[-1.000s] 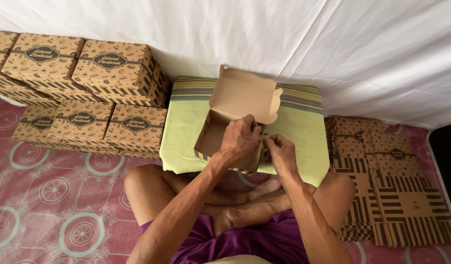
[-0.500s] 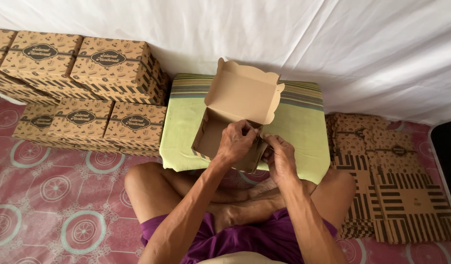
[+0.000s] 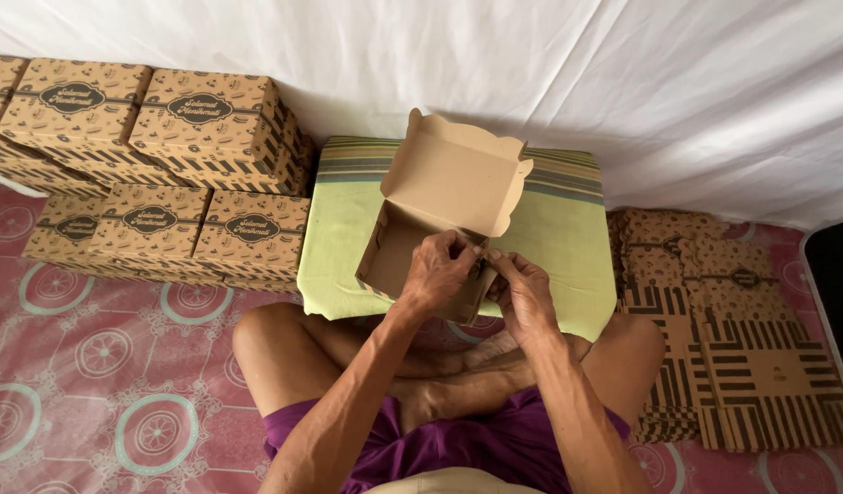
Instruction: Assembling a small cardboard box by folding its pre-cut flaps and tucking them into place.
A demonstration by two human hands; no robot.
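An open brown cardboard box (image 3: pixel 435 224) is held above the near edge of a green striped cushion (image 3: pixel 343 229), its scalloped lid raised upright. The left hand (image 3: pixel 437 272) is closed on the near right corner of the box wall. The right hand (image 3: pixel 524 295) is pinched shut on the same corner, fingertips touching those of the left. Finished printed boxes (image 3: pixel 156 160) are stacked at left; flat unfolded blanks (image 3: pixel 741 348) are piled at right on the patterned floor mat (image 3: pixel 92 384).

Both hands (image 3: pixel 481 279) pinch a corner of the open cardboard box (image 3: pixel 444 197).
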